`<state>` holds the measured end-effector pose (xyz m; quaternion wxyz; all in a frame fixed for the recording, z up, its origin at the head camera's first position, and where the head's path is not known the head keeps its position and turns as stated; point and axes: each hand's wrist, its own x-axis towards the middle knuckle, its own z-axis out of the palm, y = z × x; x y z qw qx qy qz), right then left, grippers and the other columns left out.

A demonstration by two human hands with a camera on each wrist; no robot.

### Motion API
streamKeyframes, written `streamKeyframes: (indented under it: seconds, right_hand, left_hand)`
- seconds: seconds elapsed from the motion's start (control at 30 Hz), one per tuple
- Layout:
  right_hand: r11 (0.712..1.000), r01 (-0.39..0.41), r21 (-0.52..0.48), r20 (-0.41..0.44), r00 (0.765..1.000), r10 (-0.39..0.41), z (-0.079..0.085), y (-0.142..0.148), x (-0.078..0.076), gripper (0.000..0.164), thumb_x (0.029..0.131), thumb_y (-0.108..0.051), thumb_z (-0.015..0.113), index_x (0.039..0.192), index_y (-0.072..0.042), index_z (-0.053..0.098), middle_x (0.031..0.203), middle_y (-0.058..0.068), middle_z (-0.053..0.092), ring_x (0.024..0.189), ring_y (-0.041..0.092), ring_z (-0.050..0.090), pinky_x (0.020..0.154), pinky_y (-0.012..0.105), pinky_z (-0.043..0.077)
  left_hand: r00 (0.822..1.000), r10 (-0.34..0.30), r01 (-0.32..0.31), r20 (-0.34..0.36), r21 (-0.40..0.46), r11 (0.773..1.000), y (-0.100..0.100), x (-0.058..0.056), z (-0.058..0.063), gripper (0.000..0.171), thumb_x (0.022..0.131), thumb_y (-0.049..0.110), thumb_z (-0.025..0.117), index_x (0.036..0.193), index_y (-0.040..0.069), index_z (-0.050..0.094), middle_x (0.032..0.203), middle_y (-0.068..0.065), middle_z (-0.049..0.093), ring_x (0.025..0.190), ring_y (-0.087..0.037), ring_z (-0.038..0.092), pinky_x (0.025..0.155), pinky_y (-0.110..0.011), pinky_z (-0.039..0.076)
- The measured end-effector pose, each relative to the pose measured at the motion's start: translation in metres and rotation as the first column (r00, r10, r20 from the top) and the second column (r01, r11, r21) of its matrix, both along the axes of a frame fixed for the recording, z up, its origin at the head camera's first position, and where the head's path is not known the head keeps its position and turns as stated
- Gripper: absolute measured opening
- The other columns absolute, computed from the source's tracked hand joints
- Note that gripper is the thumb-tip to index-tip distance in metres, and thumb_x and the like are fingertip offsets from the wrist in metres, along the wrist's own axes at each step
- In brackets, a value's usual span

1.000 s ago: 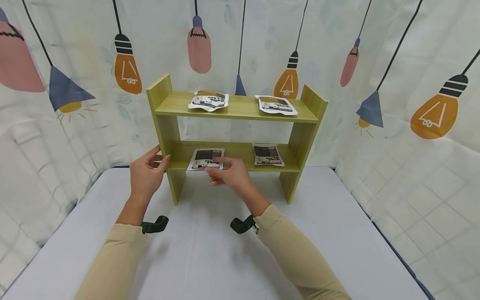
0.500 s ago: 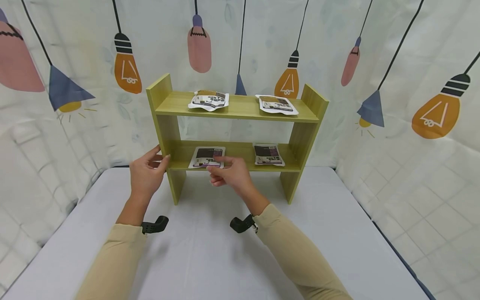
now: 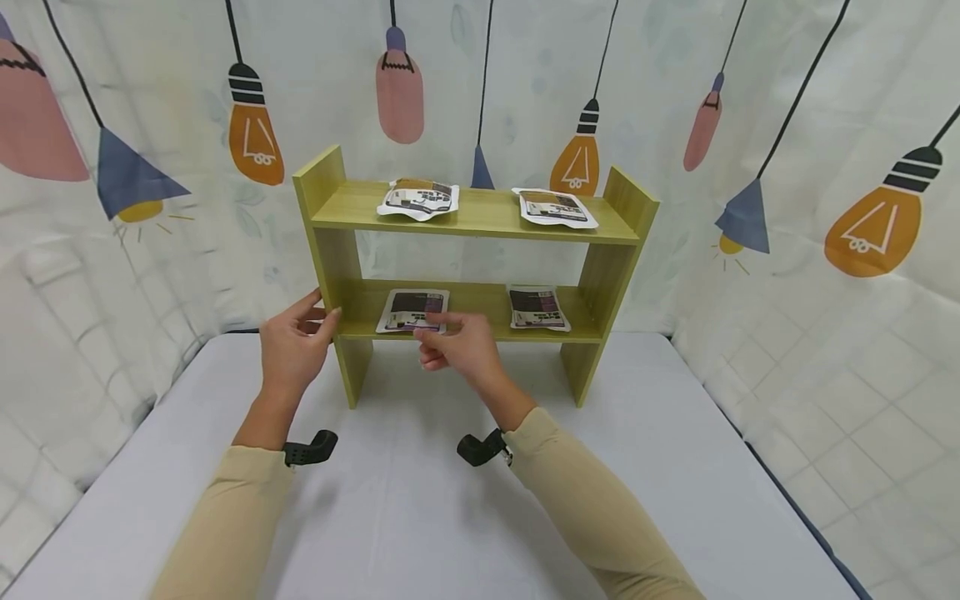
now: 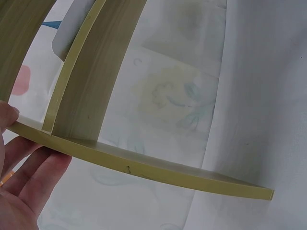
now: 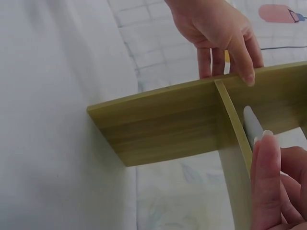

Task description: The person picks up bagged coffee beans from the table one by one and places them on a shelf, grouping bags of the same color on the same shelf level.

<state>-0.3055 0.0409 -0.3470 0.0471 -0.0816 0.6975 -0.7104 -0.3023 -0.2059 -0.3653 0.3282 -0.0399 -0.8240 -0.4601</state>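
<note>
A small yellow-green wooden two-tier shelf (image 3: 483, 218) stands on the white-covered table (image 3: 405, 500). My left hand (image 3: 292, 350) grips its left side panel (image 3: 337, 262) near the lower board, thumb in front and fingers behind; the left wrist view shows this grip on the panel (image 4: 144, 170). With thumb and forefinger, my right hand (image 3: 468, 350) pinches the front right corner of a flat white pouch (image 3: 408, 307) with a dark label. That pouch lies on the left part of the lower board, its corner partly covered by the fingers. The right wrist view catches its pale edge (image 5: 252, 122) beside my fingertips.
On the lower board's right side lies a similar dark-label pouch (image 3: 536, 307). Two white pouches, one left (image 3: 418, 200) and one right (image 3: 555, 208), sit on the upper board. Behind the shelf hangs a white curtain (image 3: 315, 75) printed with lamps.
The pouch in my right hand has slid slightly back onto the lower board, its front edge drawing away from the board's front. My left hand keeps its place on the side panel.
</note>
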Motion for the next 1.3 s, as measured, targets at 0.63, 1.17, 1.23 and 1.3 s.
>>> streamKeyframes:
  seconds: [0.63, 1.17, 1.23, 1.3]
  right_hand:
    - [0.998, 0.048, 0.043, -0.058, 0.997, -0.046, 0.001, -0.010, -0.004, 0.016, 0.089, -0.011, 0.080, 0.101, -0.002, 0.076, 0.085, 0.027, 0.075, 0.055, 0.016, 0.070, 0.059, 0.038, 0.063]
    - [0.997, 0.067, 0.039, -0.068, 0.996, -0.064, -0.002, -0.011, -0.003, 0.012, 0.089, -0.010, 0.080, 0.097, -0.001, 0.077, 0.077, 0.023, 0.075, 0.053, 0.015, 0.069, 0.057, 0.037, 0.063]
    - [0.997, 0.069, 0.037, -0.071, 0.995, -0.066, -0.002, -0.011, -0.003, 0.012, 0.089, -0.010, 0.080, 0.096, -0.001, 0.077, 0.073, 0.017, 0.074, 0.053, 0.015, 0.069, 0.057, 0.037, 0.063]
    - [0.997, 0.071, 0.039, -0.075, 0.995, -0.068, -0.002, -0.011, -0.003, 0.012, 0.089, -0.011, 0.080, 0.097, -0.002, 0.077, 0.073, 0.016, 0.074, 0.053, 0.015, 0.069, 0.056, 0.037, 0.063]
  left_hand:
    - [1.000, 0.009, -0.009, -0.006, 0.008, 1.000, -0.003, 0.001, 0.000, 0.046, 0.099, 0.027, 0.069, 0.144, 0.021, 0.061, 0.109, -0.020, 0.077, 0.072, 0.004, 0.064, 0.063, -0.002, 0.048]
    - [1.000, -0.003, 0.003, -0.002, 0.010, 1.000, -0.001, 0.001, -0.001, 0.047, 0.099, 0.027, 0.068, 0.145, 0.020, 0.060, 0.110, -0.021, 0.077, 0.086, -0.039, 0.074, 0.063, -0.001, 0.046]
    - [1.000, -0.005, 0.005, -0.009, 0.008, 1.000, -0.001, 0.000, -0.001, 0.047, 0.099, 0.027, 0.068, 0.144, 0.019, 0.061, 0.108, -0.021, 0.077, 0.085, -0.038, 0.074, 0.063, -0.001, 0.046]
    - [1.000, -0.005, 0.005, -0.010, 0.007, 1.000, -0.001, 0.000, -0.001, 0.047, 0.099, 0.027, 0.068, 0.144, 0.019, 0.061, 0.108, -0.021, 0.077, 0.085, -0.038, 0.074, 0.063, -0.001, 0.046]
